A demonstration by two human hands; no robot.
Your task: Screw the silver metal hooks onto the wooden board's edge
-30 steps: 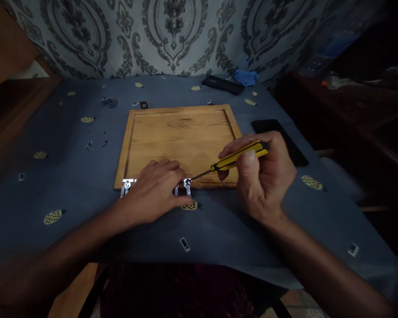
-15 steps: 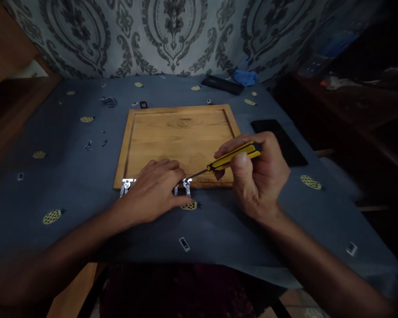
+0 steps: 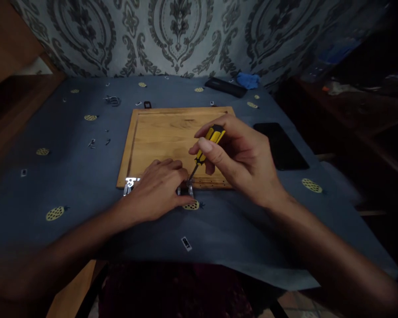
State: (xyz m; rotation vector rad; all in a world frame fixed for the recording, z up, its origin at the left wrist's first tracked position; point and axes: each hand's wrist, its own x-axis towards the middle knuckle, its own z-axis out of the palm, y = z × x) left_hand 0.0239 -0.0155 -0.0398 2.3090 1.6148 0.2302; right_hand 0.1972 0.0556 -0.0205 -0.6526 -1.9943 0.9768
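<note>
A square wooden board [image 3: 166,137] lies on the blue patterned tablecloth [image 3: 69,176]. Along its near edge sits a shiny metal bracket with hooks [image 3: 131,183]. My left hand [image 3: 157,190] lies on that bracket, fingers curled over it and pressing it against the board. My right hand [image 3: 242,157] is closed round a yellow and black screwdriver [image 3: 207,145]. The screwdriver stands nearly upright, its tip down at the bracket's right end [image 3: 189,187], just beside my left fingertips.
A black phone [image 3: 280,145] lies right of the board. A dark flat case [image 3: 223,87] and a blue cloth [image 3: 248,80] sit at the back. Small screws and metal bits [image 3: 99,142] are scattered left. A dark wooden shelf [image 3: 351,110] stands at the right.
My right hand has swung the screwdriver from a low slant to nearly upright and moved left over the board. The left hand has stayed on the bracket.
</note>
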